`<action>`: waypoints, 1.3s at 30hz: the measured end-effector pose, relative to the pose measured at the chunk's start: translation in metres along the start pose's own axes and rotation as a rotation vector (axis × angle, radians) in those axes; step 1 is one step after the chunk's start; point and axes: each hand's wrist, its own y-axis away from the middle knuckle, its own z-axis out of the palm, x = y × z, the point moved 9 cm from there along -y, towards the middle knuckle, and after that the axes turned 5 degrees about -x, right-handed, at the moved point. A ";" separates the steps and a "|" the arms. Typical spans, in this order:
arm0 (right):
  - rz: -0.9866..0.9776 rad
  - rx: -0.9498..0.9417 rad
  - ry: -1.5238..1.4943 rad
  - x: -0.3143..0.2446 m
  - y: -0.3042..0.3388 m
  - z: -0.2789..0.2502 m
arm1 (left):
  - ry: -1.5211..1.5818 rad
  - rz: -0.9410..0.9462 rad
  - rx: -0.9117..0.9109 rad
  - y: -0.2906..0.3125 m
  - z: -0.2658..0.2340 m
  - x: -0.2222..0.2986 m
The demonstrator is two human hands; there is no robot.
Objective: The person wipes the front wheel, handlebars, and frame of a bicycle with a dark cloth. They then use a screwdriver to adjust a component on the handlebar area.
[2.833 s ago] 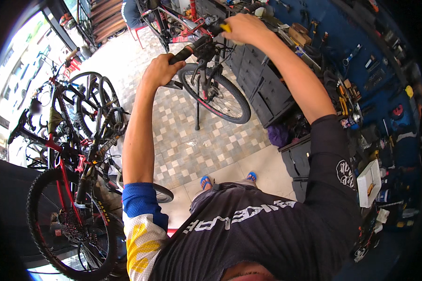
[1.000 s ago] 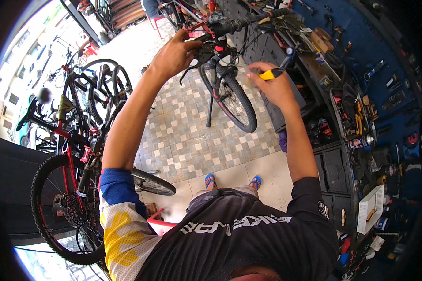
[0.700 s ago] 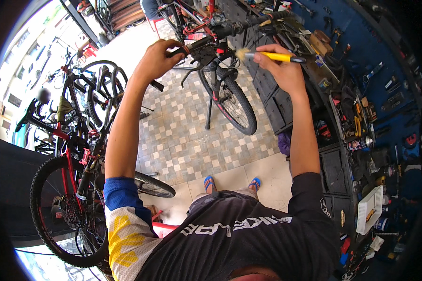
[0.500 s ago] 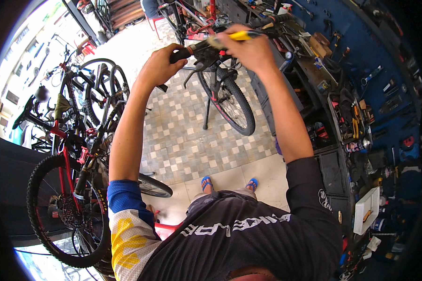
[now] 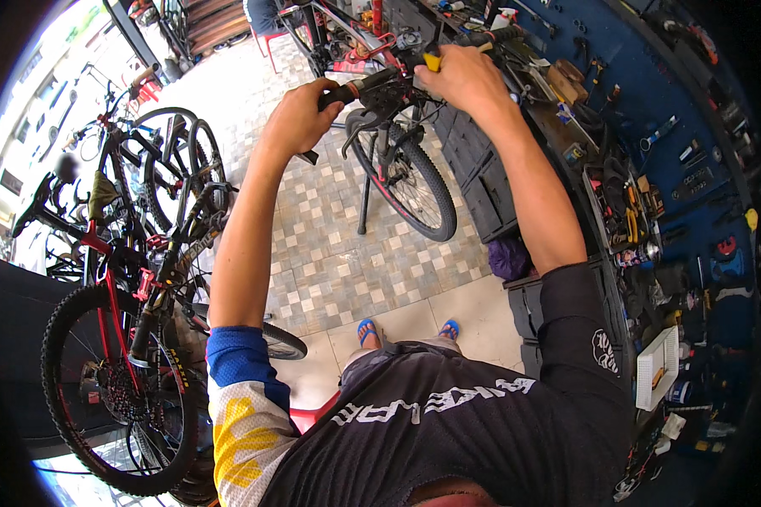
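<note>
My left hand is closed round the black grip at the near end of a bicycle handlebar. A brake lever hangs below the bar. To the right, my right hand is closed on a yellow-and-black handled tool, just beyond the stem area; my fingers hide most of it, and its working end cannot be made out. The bicycle's front wheel with its knobbly tyre stands on the tiled floor below my hands.
Several bicycles, one with a red frame, crowd the left side. On the right run a black drawer cabinet, a tool-laden bench and a dark blue tool wall. A white basket sits lower right. A seated person's leg shows at the top.
My right hand has moved right, away from the bar's left part, and the tool in it has turned more upright. My left hand still holds the grip. The view has shifted slightly.
</note>
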 end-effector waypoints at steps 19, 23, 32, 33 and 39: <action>-0.359 0.009 -0.245 -0.038 -0.007 -0.004 | -0.008 -0.037 0.083 0.006 0.002 0.010; -0.127 -0.142 -0.673 -0.047 -0.008 0.026 | 0.028 -0.075 0.102 0.004 0.007 0.006; -0.113 -0.057 -0.327 -0.048 -0.024 0.018 | 0.083 -0.095 0.139 0.008 0.003 0.002; -0.091 -0.122 -0.464 -0.053 -0.018 0.033 | 0.087 -0.106 0.127 0.012 0.005 -0.003; -0.139 0.138 -0.101 -0.037 -0.020 -0.056 | 0.051 -0.116 0.125 0.013 0.006 0.012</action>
